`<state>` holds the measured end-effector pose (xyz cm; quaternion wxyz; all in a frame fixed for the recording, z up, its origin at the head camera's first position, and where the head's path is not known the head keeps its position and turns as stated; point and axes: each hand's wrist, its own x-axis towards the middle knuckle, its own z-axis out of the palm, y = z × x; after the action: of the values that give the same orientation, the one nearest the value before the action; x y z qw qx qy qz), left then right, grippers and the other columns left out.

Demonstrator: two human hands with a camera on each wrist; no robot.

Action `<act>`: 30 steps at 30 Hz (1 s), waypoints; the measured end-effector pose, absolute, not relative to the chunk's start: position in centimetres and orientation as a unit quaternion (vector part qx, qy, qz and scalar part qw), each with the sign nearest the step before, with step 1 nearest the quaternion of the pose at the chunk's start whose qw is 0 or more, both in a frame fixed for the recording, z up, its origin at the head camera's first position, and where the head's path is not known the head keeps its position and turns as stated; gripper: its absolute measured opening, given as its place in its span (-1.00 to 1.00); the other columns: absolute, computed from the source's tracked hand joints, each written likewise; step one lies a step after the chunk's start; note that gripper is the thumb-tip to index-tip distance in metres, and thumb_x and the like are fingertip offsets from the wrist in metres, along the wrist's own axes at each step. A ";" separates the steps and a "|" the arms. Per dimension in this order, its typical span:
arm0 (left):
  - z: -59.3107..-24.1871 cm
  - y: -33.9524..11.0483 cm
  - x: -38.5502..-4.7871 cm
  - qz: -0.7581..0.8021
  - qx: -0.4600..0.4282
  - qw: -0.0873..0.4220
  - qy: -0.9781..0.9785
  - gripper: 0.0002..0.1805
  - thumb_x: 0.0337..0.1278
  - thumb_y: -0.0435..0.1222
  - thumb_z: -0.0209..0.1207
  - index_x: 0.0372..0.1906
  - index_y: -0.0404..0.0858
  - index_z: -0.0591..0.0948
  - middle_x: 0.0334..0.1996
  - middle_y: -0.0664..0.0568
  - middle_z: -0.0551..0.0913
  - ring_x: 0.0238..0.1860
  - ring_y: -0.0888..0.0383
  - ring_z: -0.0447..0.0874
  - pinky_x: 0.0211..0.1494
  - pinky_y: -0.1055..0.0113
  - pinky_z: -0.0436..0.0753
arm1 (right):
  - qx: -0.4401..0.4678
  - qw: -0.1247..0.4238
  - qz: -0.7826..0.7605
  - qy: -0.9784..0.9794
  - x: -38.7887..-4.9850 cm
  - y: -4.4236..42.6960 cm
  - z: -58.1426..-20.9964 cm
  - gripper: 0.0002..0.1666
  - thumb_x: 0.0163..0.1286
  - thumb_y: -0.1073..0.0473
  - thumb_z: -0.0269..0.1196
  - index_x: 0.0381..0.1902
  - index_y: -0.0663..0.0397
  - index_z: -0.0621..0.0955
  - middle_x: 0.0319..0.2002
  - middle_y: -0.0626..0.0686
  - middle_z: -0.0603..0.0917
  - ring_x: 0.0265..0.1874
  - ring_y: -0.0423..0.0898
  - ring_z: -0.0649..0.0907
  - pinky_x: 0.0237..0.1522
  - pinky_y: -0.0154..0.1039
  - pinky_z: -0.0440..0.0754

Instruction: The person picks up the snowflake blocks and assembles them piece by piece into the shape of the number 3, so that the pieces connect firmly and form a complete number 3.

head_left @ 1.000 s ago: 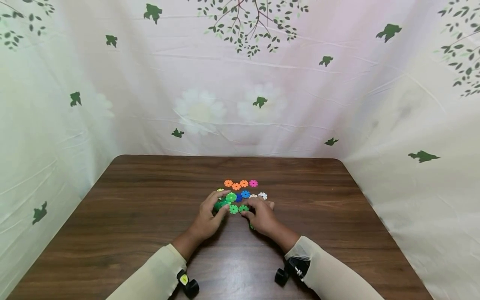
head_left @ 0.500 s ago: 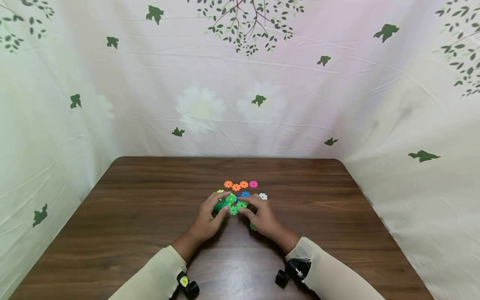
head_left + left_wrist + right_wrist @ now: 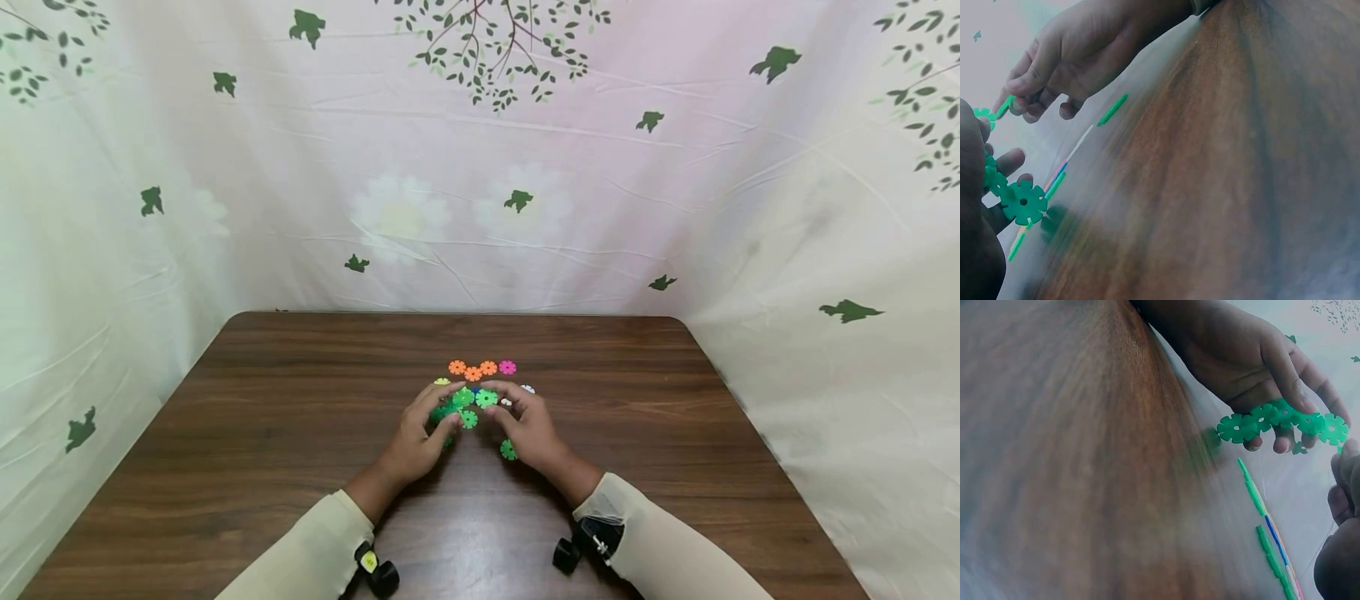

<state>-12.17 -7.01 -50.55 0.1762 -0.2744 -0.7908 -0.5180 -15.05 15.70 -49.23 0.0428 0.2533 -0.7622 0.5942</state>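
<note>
My left hand (image 3: pixel 417 429) holds a chain of joined green notched discs (image 3: pixel 1263 417) between thumb and fingers, raised off the table. In the right wrist view the chain runs past the fingers on both sides. My right hand (image 3: pixel 531 425) pinches a single green disc (image 3: pixel 487 399) between thumb and index finger, just right of the chain's upper disc (image 3: pixel 462 397); in the head view I cannot tell whether they touch. Another green disc (image 3: pixel 468 419) shows between the hands. Near the right palm a green disc (image 3: pixel 509 450) lies on the table.
Beyond the hands lie orange discs (image 3: pixel 472 374) and a pink disc (image 3: pixel 507 367) on the brown table (image 3: pixel 300 367). A yellow disc (image 3: pixel 442 382), a blue one and white ones (image 3: pixel 528 389) are partly covered by the hands. Patterned cloth (image 3: pixel 480 275) hangs behind the table.
My right hand has lifted a green disc from near the table, moving it up beside the chain's upper disc. The left hand has kept its hold, almost still.
</note>
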 end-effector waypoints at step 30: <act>-49.8 -9.4 -16.7 -0.553 -0.322 0.175 -0.748 -0.57 0.34 -0.55 0.35 0.28 -0.47 0.70 0.07 -0.21 0.77 0.07 -0.03 0.78 0.14 0.32 0.77 | 0.212 -0.027 0.645 -0.734 -17.8 13.7 -48.0 -0.61 0.57 0.36 0.32 0.28 0.39 0.67 0.08 0.38 0.82 -0.01 -0.20 0.80 0.10 -0.38 0.69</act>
<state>-16.70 -9.40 -49.80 0.1750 -0.3224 -0.7480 -0.5531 -17.83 13.68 -47.98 -0.0266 0.2125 -0.7337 0.6449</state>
